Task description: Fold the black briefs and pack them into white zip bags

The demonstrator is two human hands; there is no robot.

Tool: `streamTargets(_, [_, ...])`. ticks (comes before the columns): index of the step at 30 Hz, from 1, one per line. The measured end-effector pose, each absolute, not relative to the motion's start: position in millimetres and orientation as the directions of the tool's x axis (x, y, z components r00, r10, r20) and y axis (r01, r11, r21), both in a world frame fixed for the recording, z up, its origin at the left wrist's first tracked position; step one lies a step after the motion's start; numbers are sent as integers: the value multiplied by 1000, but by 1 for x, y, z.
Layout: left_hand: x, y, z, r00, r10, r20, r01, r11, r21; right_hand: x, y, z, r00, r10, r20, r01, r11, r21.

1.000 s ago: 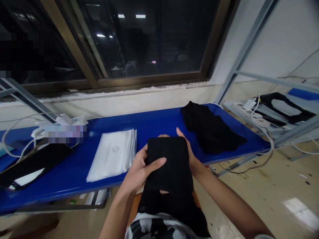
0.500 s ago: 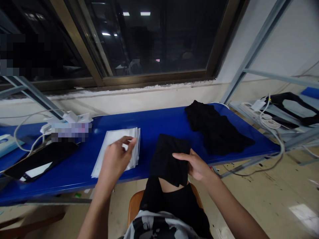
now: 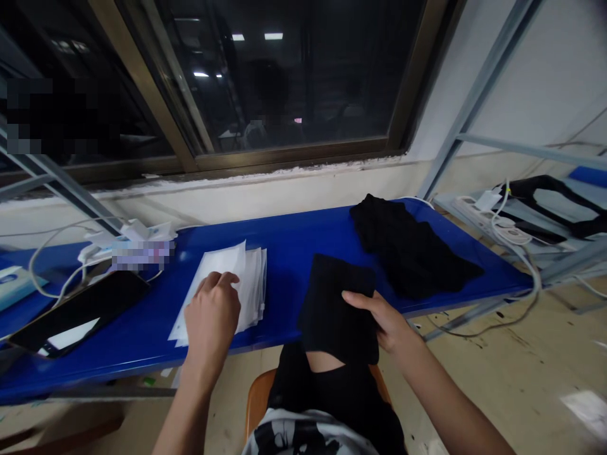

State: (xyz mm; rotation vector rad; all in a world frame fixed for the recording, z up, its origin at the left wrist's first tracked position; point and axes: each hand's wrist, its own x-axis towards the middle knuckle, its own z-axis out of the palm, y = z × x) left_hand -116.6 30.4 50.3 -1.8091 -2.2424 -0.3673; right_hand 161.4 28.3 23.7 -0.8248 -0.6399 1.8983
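Observation:
My right hand (image 3: 386,319) grips a folded black garment (image 3: 332,309) by its right side, thumb on top and fingers underneath. The garment hangs partly over the table's front edge, above my lap. On the left, my left hand (image 3: 213,309) is over a stack of frosted white plastic zip bags (image 3: 253,297), fingers curled. It is closed on the top plastic bag (image 3: 222,260), which lies askew from the others; the thumb and fingertips are mostly hidden. A loose black garment (image 3: 412,253) lies crumpled at the right end of the table.
The blue table (image 3: 294,234) runs below a window. At left lie a black phone-like slab (image 3: 80,309), a power strip with chargers (image 3: 128,234), cables and a light-blue box (image 3: 16,284). Metal posts (image 3: 478,95) rise at both sides. A second power strip (image 3: 493,218) is at right.
My left hand has moved left and slightly down, and the top bag has shifted left off the stack. The folded garment has moved slightly right with my right hand.

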Motion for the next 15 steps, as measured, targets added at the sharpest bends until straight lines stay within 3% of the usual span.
streamTargets(5, [-94, 12, 49, -47, 789, 613, 998, 61, -2, 152, 25, 48, -440, 887, -142, -542, -389, -746])
streamTargets(11, [-67, 5, 45, 85, 714, 695, 979, -189, 75, 136, 39, 53, -471, 877, -93, -381, -297, -876])
streamTargets(15, [-70, 9, 47, 350, 647, 678, 893, -448, -33, 139, 51, 48, -423, 905, 42, -249, -72, -966])
